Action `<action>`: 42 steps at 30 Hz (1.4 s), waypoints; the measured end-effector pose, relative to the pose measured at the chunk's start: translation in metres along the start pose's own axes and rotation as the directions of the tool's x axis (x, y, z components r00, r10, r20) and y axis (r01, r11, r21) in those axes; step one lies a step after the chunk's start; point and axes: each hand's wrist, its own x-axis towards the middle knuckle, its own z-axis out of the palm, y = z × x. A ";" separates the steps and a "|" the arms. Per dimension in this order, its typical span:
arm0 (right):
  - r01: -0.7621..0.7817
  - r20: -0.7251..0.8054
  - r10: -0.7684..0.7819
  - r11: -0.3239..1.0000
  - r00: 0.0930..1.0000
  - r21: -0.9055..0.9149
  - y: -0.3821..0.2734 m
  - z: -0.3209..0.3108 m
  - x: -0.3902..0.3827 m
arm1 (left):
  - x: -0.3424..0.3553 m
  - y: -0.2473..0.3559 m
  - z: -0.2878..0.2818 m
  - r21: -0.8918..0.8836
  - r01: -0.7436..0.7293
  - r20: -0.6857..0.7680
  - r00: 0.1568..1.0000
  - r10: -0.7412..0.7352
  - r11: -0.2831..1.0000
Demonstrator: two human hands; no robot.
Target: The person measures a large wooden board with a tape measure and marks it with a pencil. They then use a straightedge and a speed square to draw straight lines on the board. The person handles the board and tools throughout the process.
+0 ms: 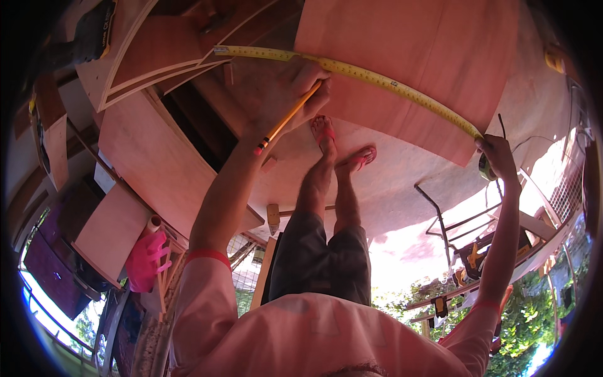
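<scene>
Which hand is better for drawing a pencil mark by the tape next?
Probably the left hand: it holds the pencil near the yellow tape blade. The right hand is busy holding the tape measure case.

Between the left hand point(306, 93) and right hand point(497, 155), the tape blade point(392, 85) looked like smooth, coated metal over a smooth, matt wooden panel point(402, 38). The left hand's pencil point(291, 115) was painted wood; well left of that hand, the bag point(146, 261) was crinkled, shiny plastic.
</scene>
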 end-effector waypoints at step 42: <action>0.103 -0.008 -0.104 0.994 0.995 -0.037 -0.003 0.002 0.004 | 0.007 0.016 -0.010 -0.241 0.357 0.116 0.934 -0.338 0.903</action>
